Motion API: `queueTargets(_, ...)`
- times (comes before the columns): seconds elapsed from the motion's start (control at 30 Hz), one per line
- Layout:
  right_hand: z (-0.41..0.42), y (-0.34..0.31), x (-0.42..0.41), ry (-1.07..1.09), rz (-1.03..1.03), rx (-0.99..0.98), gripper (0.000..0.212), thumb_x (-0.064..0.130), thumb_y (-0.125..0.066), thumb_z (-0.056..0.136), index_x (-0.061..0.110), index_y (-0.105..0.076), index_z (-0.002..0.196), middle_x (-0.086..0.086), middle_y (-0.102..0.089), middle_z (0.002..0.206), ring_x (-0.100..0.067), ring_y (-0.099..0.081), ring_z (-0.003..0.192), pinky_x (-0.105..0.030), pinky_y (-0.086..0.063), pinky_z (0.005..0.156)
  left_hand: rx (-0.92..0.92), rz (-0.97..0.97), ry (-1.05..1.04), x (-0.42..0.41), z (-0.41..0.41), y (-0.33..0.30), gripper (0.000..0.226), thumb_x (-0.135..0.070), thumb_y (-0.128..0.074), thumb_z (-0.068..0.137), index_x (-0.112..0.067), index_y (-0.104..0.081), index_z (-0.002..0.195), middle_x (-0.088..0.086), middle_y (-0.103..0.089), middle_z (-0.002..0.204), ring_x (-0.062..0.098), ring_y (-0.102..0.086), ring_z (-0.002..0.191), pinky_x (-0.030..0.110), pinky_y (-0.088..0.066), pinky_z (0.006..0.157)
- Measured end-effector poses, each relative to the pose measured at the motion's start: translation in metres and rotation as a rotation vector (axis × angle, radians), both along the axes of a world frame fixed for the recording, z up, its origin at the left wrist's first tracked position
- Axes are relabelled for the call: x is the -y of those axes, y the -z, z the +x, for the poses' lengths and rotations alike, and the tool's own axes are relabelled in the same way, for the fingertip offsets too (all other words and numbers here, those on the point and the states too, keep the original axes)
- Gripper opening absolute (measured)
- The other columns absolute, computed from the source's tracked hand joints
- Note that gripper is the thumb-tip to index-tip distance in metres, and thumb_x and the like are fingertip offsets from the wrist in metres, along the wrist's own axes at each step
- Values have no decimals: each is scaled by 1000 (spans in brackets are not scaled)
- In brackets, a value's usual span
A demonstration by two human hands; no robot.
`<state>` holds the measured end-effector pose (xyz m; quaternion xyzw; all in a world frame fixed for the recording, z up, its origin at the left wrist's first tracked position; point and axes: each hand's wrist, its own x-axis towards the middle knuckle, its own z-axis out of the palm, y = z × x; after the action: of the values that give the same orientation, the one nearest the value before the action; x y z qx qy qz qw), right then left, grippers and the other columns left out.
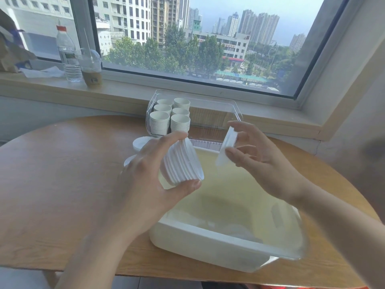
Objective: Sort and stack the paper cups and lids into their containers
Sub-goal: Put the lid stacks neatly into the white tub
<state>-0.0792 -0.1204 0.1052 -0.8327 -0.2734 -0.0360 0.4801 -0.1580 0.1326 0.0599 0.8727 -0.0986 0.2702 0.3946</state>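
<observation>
Now lids (183, 161) within both hands (258, 157)

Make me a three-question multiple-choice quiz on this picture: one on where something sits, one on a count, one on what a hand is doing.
1. Where is the water bottle?
A. in the white bin
B. on the window sill
C. on the floor

2. How many stacks of cups stand in the clear container?
A. two
B. four
C. six

3. What is the left hand doing?
A. gripping a stack of lids
B. resting flat on the table
C. holding a bottle

Answers: 1 B, it stands on the sill by an iced drink; 2 C, two rows of three; 3 A, thumb and fingers clamp the stack.
</observation>
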Motion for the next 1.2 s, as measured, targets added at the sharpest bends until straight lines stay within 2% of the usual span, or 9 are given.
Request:
queueTargets(0.1, -3, -2, -8, -9, 177, -82, 51, 49, -73, 92, 34, -53, 136, 9, -69, 117, -15, -73, 105, -20, -54, 84, 12, 8, 14, 3, 1, 0, 79, -74, -71, 68, -62, -43, 141, -36, -52, 134, -2, -55, 119, 49, -54, 95)
queueTargets(0.17, -7, -4, -14, 4, 201, -114, 50, 48, -73, 87, 29, -54, 130, -2, -69, 118, -17, -72, 107, -25, -53, 87, 15, 8, 17, 3, 2, 1, 79, -73, -73, 69, -61, -44, 141, -33, -53, 134, -2, -56, 118, 48, -54, 95)
queueTargets(0.3, -15, -1, -21, -9, 125, -114, 40, 50, -78, 86, 22, -61, 108, 15, -71, 106, -10, -67, 93, -34, -55, 84, 17, -14, 18, 3, 2, 1, 79, -74, -74, 68, -61, -45, 141, -29, -57, 131, 3, -58, 117, 50, -54, 95)
queueTargets(0.37, -17, 2, -23, -38, 105, -124, 37, 47, -81, 86, 17, -64, 99, 18, -73, 116, -15, -69, 97, -40, -56, 88, 19, -29, 8, 3, 1, 1, 79, -75, -74, 67, -61, -45, 140, -31, -56, 130, 2, -59, 115, 51, -55, 94)
queueTargets(0.5, -21, 5, -25, -71, 23, -109, 30, 42, -79, 83, 15, -72, 93, 14, -71, 126, -17, -69, 109, -42, -54, 92, 19, -20, 14, 3, 1, 1, 79, -75, -73, 69, -63, -43, 140, -32, -55, 131, 2, -59, 115, 51, -55, 93)
queueTargets(0.67, -25, 5, -30, -131, -33, -115, 29, 43, -81, 86, 20, -78, 103, 14, -71, 129, -15, -68, 115, -48, -54, 97, 43, 1, 12, 3, 3, 1, 79, -77, -73, 70, -60, -44, 142, -30, -56, 131, 2, -59, 115, 49, -56, 90)
queueTargets(0.87, -27, 2, -31, -101, -53, -100, 30, 49, -79, 86, 27, -77, 106, 12, -76, 118, -12, -70, 111, -50, -53, 99, 65, 35, 18, 2, 1, 1, 81, -66, -80, 70, -58, -45, 142, -31, -54, 133, 0, -59, 113, 46, -55, 92)
queueTargets(1.07, -25, -6, -24, -117, -66, -81, 68, 39, -85, 81, 31, -55, 141, 13, -70, 133, -11, -69, 120, -43, -53, 102, 80, 58, 40, 0, 2, 2, 84, -62, -86, 71, -56, -46, 144, -36, -50, 136, -11, -52, 121, 19, -42, 93)
queueTargets(1.2, -25, -10, -23, -154, -153, -62, 75, 40, -84, 81, 31, -52, 148, 17, -66, 138, -6, -65, 125, -41, -52, 105, 102, 92, 54, 0, 3, 1, 84, -61, -87, 72, -58, -45, 145, -38, -47, 139, -12, -51, 120, 19, -42, 93)
